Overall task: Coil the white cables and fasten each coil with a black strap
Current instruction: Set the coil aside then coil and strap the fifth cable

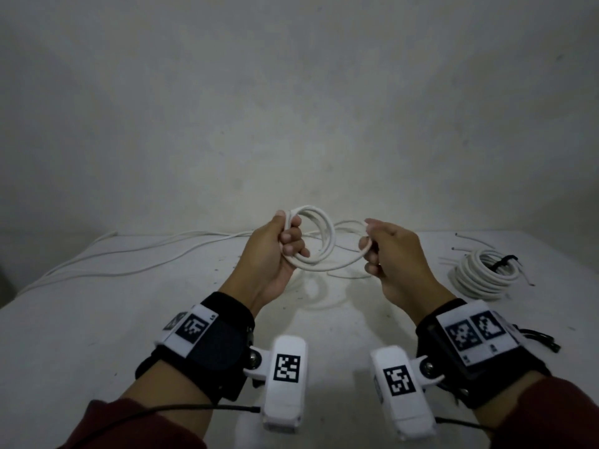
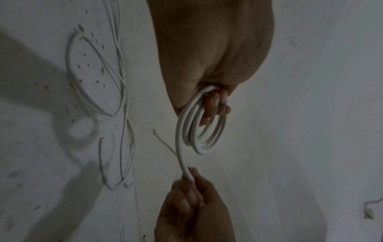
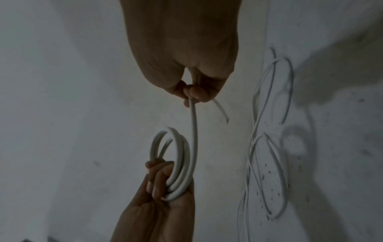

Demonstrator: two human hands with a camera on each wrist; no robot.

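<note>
White cable loops (image 1: 316, 236) hang in my left hand (image 1: 275, 251), a few turns gathered with my fingers (image 1: 293, 236) curled through them, held up over the table (image 1: 97, 319). My right hand (image 1: 393, 254) pinches the same cable's running length (image 1: 343, 265) a short way along, ready, I judge, to lay on another turn. This coil is only partly wound and has no strap yet. Out to my right one finished coil (image 1: 486, 275) lies on the table with a black strap (image 1: 502, 261) around it. More loose cable (image 1: 129, 257) trails across the far left, so I reckon plenty of coiling is left.
</note>
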